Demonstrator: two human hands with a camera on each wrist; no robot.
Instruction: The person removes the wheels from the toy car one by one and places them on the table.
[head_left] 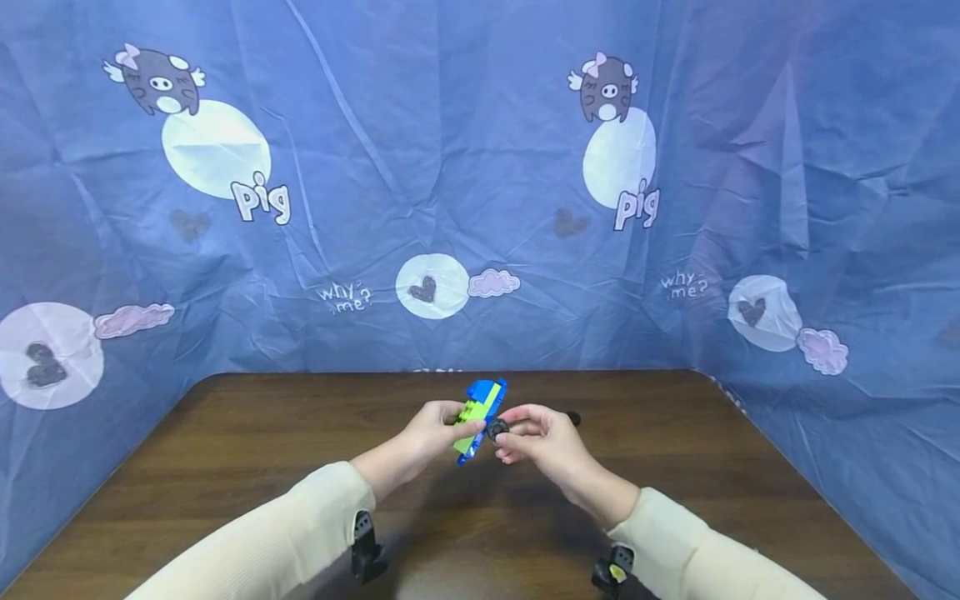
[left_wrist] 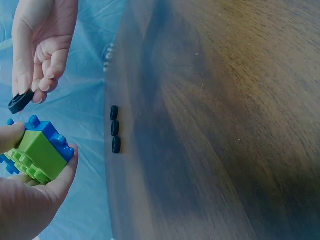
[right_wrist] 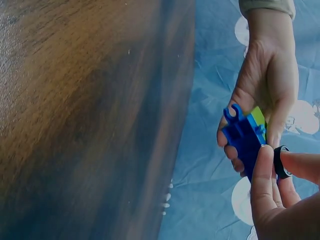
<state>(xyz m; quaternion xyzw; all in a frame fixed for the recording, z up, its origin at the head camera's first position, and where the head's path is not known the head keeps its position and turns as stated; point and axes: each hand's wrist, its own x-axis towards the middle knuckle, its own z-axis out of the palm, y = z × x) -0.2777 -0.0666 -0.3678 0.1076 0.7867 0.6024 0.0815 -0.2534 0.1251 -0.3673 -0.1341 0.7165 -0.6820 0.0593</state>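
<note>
My left hand (head_left: 429,435) grips a toy vehicle body (head_left: 480,414) built of lime-green blocks on a blue base. In the left wrist view the green studs of the toy vehicle body (left_wrist: 40,156) face down and the blue base is uppermost. Just to its right, my right hand (head_left: 551,443) pinches a small black wheel (head_left: 497,429) between thumb and fingers. The right wrist view shows the wheel (right_wrist: 281,162) close beside the blue underside, which has a hook-like clip at one end. Whether wheel and base touch cannot be made out.
Three more black wheels (left_wrist: 115,128) stand in a row near the far table edge, mostly behind the right hand in the head view. The brown wooden table (head_left: 300,417) ends at a blue printed cloth (head_left: 480,183). Black camera mounts (head_left: 366,546) hang at both wrists.
</note>
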